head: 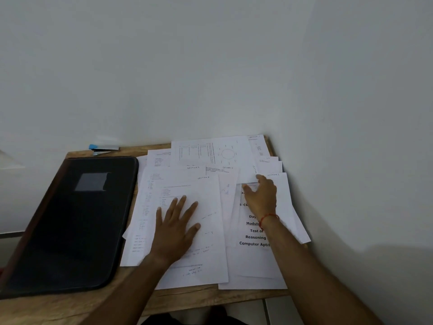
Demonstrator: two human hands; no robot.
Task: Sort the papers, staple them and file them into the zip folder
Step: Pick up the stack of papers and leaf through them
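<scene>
White papers point(206, 254) are lying fanned and overlapping across the right half of the wooden table point(187, 299), reaching back to the wall. Several are carrying a handwritten "SECTION" heading in the top corner; the numbers after it are too small to read. The nearest sheet on the right, a cover page point(254, 252), is showing bold print: "Day", "Module", "Test of", "Reasoning", "Computer Aptit", with the line ends hidden by your forearm. A sheet at the back point(210, 152) is showing a circle diagram.

Your left hand point(175, 231) is lying flat, palm down, fingers spread wide, pressing on a printed sheet in the middle of the pile. Your right arm is stretching forward over the cover page, a red thread bracelet point(269, 216) sitting on the wrist. Your right hand point(261, 198) is lying with fingers extended and thumb out to the left, fingertips touching the near edge of a sheet higher in the pile, holding nothing.

The black zip folder point(70, 226) is lying closed just left of the papers. A blue-and-silver stapler point(103, 148) is sitting behind it, against the wall.
</scene>
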